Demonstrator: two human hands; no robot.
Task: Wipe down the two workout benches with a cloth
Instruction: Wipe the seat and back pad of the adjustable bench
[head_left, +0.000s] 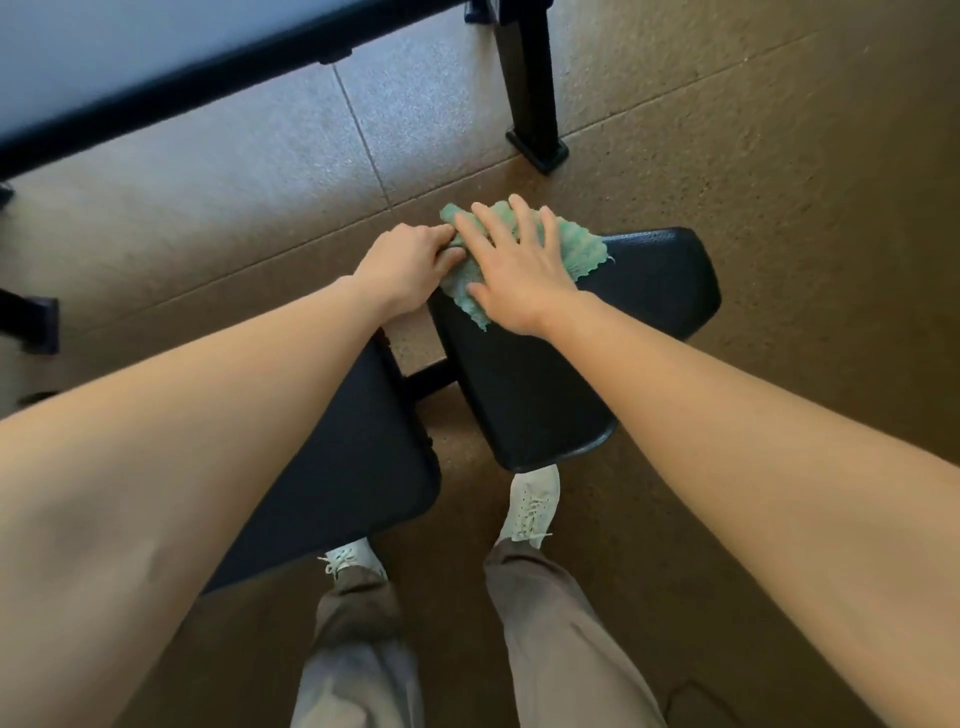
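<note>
**Both hands on the green cloth at the far corner of the bench pad**

A green cloth (579, 244) with a wavy edge lies on the far left corner of a black padded seat pad (545, 374), and one tip of it hangs out past the pad's edge over the floor (727, 130). The right hand (519, 273) lies flat on the cloth, its fingers (548, 223) straight and spread, with the palm pressing down; it grips nothing. The left hand (410, 260) sits just beside it at the cloth's left edge, with its fingers curled in and holding the fabric there. The two hands touch or nearly touch at the fingertips.

A second black pad, the back pad (353, 467), lies to the left under the left forearm. A gap separates it from the seat pad, and a dark frame bar (431, 379) crosses that gap.

Two white laced shoes (532, 501) and beige trousers (561, 623) show below, on speckled brown floor mats. At the top, a black leg (527, 88) stands on the floor beside a pale surface with a black edge (130, 41).
</note>
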